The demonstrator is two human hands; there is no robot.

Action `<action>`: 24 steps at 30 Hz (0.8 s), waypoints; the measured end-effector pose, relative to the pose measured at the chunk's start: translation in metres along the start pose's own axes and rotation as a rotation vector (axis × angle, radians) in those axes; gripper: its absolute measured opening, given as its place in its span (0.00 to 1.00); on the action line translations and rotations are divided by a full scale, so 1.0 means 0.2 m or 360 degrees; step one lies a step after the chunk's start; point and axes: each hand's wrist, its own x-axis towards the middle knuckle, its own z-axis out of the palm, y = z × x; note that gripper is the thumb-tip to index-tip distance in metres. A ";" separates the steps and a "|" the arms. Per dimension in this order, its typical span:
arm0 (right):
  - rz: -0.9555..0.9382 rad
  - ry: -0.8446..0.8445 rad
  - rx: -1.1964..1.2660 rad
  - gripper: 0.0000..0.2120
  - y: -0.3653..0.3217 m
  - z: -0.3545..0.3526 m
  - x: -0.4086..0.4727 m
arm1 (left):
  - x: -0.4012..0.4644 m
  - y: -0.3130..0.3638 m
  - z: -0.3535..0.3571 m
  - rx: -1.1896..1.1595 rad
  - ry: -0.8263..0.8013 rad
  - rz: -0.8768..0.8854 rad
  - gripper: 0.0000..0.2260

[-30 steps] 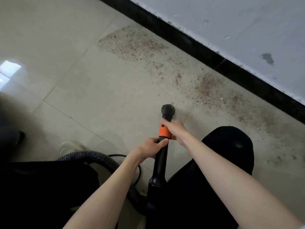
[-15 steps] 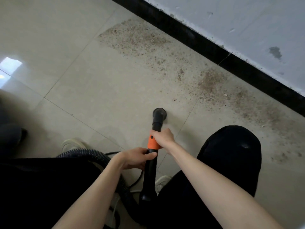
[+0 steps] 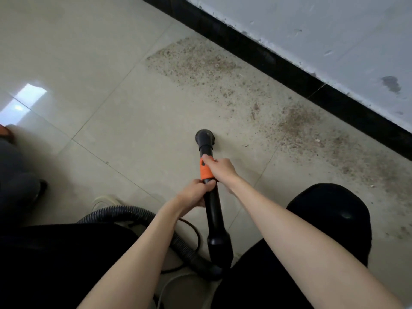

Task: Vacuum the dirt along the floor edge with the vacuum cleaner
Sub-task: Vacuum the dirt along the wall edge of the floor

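From up here I see both hands on the vacuum wand (image 3: 211, 204). My right hand (image 3: 219, 169) has its fingers wrapped round the orange collar (image 3: 205, 169); my left hand (image 3: 194, 194) grips the black tube just below it. The round nozzle (image 3: 205, 137) sits on the tile, its mouth hidden underneath. The dirt (image 3: 296, 121) lies along the black skirting (image 3: 289, 70), near the nozzle but apart from it. The hose (image 3: 138, 216) disappears behind my left arm, and dark blurry shapes at the left edge I can't make out.
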 end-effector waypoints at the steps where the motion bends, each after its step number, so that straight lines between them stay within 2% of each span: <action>1: -0.0030 -0.0015 0.0047 0.21 -0.03 -0.01 0.02 | 0.02 0.05 -0.01 -0.0021 0.0094 0.0056 0.06; 5: -0.0077 -0.0090 0.0114 0.24 -0.05 0.01 0.04 | 0.09 0.24 -0.13 -0.0256 0.0168 0.0137 0.09; 11: -0.0200 -0.0403 0.0168 0.30 -0.05 0.04 0.00 | 0.18 0.45 -0.36 -0.0466 0.0368 0.0181 0.10; 15: -0.0485 -0.0320 0.0172 0.18 -0.11 0.07 0.02 | 0.25 0.59 -0.54 -0.0560 0.0360 0.0226 0.16; 17: -0.0576 -0.0307 0.0173 0.16 -0.18 0.10 0.04 | 0.30 0.66 -0.64 -0.0608 0.0377 0.0257 0.20; 22: -0.0670 -0.0148 0.0100 0.20 -0.42 0.21 0.16 | 0.45 0.83 -0.89 -0.0715 0.0464 0.0346 0.23; 24: -0.0693 -0.0080 0.0049 0.20 -0.50 0.24 0.23 | 0.52 0.88 -0.93 -0.0722 0.0572 0.0384 0.23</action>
